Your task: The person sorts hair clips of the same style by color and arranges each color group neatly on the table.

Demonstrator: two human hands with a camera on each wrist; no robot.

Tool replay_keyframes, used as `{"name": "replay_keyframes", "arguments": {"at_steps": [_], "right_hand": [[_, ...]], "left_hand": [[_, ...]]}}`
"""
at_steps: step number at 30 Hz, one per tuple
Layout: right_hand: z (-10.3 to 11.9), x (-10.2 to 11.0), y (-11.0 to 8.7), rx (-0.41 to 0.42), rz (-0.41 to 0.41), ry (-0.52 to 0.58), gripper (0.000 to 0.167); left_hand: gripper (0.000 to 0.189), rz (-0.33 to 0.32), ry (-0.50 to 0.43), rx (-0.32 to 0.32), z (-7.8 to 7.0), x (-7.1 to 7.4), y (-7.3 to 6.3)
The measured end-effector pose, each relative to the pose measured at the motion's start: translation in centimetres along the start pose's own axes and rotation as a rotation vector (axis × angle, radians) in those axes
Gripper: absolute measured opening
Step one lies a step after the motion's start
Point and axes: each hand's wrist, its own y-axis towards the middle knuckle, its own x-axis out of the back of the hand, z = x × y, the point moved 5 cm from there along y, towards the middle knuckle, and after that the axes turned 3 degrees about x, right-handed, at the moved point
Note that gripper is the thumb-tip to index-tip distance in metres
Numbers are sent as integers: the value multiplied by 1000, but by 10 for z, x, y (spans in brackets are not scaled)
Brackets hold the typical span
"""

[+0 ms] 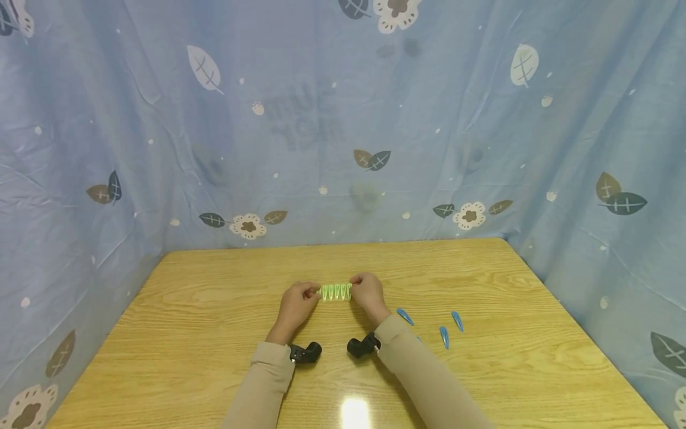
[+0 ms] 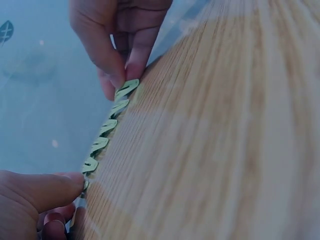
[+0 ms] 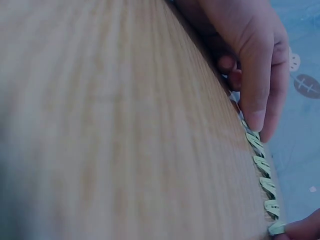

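Several light green snap hair clips [image 1: 336, 292] stand side by side in a row, close over the wooden table in the head view. My left hand [image 1: 296, 304] pinches the row's left end between thumb and fingers. At the opposite end, the thumb and fingers of my right hand [image 1: 368, 294] pinch the last green clip, partly covering it. The left wrist view shows the row of green clips [image 2: 108, 127] running between the two hands. In the right wrist view, the row [image 3: 267, 185] slants down to the fingertips at lower right.
Blue snap hair clips [image 1: 444, 337] lie scattered on the table [image 1: 203, 333] to the right of my right hand, one mostly hidden by the sleeve. A black wrist camera [image 1: 306, 353] sits on each wrist. Blue patterned curtain [image 1: 321, 119] hangs behind and beside the table.
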Motion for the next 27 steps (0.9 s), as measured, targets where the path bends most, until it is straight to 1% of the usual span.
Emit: {"name": "replay_keyframes", "arguments": {"at_steps": [3,7,10,14,22,27], "right_hand": [[3,0,2,-5,16,-27,26],[4,0,4,-26,17,-67,23],[6,1,4,-24,11,-99,20],[8,1,4,-6,-1,-125,20],[6,1,2,7,-2,-109,26],[5,5,-4,22,1,-70,26]], "left_hand": [[20,-2,-3,-1,0,0,0],[21,-4,0,-10,0,0,-1],[21,-6,5,-11,0,0,-1],[21,-9,5,-7,-1,1,0],[20,-6,23,-17,1,0,0],[21,6,9,3,1,0,0]]}}
